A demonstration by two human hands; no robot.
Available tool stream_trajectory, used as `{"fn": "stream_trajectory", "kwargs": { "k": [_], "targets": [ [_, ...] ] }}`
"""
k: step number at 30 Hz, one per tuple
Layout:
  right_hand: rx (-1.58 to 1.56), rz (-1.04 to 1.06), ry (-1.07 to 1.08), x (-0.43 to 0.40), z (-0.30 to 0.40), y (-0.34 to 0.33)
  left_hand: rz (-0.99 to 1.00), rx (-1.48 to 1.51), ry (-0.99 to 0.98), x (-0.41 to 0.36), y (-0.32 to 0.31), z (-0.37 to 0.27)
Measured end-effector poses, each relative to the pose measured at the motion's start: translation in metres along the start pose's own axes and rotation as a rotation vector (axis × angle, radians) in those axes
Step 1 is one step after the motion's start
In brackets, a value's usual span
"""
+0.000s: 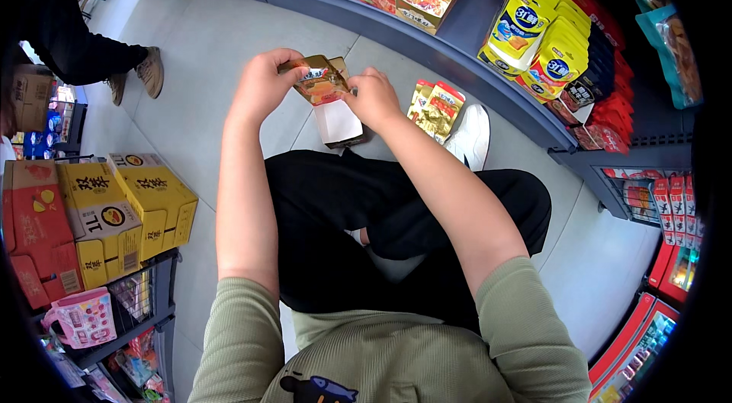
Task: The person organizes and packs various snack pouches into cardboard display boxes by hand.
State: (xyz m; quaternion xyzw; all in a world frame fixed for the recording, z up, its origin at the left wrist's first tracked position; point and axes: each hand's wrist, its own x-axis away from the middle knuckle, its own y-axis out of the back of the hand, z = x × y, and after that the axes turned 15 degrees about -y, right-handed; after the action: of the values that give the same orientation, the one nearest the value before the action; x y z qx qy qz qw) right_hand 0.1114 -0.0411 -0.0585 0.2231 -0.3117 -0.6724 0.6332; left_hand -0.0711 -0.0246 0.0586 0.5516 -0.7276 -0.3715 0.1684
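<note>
In the head view my left hand [269, 80] pinches the left edge of a gold-brown printed cardboard piece [320, 83], which looks like a display box's lid or panel. My right hand [374, 95] holds its right side, fingers bent around the edge. Below it, a small open cardboard box [340, 123] with a white inside stands on the floor; whether the two are joined I cannot tell. Several gold-and-red snack packets [439, 111] lie on the floor to the right, beside a white shoe [472, 134].
A grey shelf [457, 45] curves across the top and right, bearing snack boxes and yellow snack pouches [520, 22]. Yellow cartons [151, 203] and a red carton [40, 225] stand on a rack at left. Another person's legs [86, 48] are at upper left.
</note>
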Motion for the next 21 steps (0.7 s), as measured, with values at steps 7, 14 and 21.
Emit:
{"fn": "stream_trajectory", "kwargs": {
  "k": [7,14,21],
  "targets": [
    [-0.049,0.056,-0.092,-0.001,-0.008,-0.008,0.062,0.008,0.064,-0.006,-0.014,0.007],
    [-0.225,0.044,-0.064,0.005,-0.026,-0.009,0.053,-0.12,0.007,-0.008,-0.034,0.024],
    [0.041,0.283,-0.249,0.022,-0.031,-0.004,-0.006,-0.289,-0.101,-0.003,-0.05,0.046]
  ]
}}
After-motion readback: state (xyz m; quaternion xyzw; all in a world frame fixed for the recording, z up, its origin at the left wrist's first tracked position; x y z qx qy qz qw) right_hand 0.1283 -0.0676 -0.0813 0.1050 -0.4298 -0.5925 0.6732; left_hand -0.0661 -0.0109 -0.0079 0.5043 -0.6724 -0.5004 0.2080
